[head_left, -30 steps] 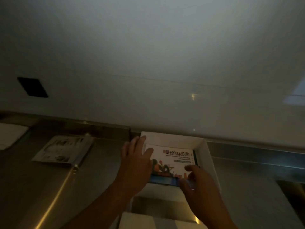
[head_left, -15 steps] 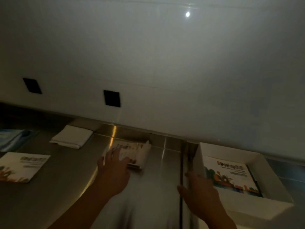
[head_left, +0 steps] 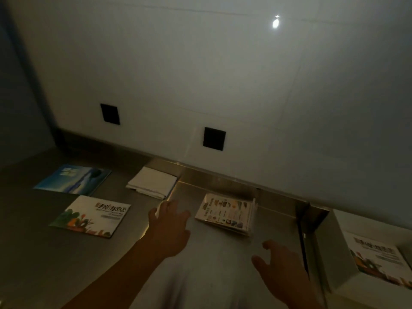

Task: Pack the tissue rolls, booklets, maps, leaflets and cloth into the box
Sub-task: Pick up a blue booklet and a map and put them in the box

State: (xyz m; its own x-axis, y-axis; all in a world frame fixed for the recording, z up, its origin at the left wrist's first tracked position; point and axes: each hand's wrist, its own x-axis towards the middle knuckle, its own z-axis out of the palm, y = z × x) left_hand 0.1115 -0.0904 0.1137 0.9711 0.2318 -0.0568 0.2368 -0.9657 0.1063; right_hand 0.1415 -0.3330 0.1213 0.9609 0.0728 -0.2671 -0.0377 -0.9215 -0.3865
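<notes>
Hands have left the white cardboard box (head_left: 334,248), where one illustrated white booklet (head_left: 376,257) now lies. We swing left: our left hand (head_left: 169,228), fingers spread and empty, reaches beside the stack of printed paper leaflets (head_left: 225,214); our right hand (head_left: 281,270) hovers open. Those leaflets likely go next.

A white box (head_left: 330,248) at right holds one illustrated booklet (head_left: 379,259). A matching booklet (head_left: 90,216), blue map (head_left: 72,179), folded white cloth (head_left: 152,182) and leaflet stack (head_left: 226,212) lie flat nearby.
</notes>
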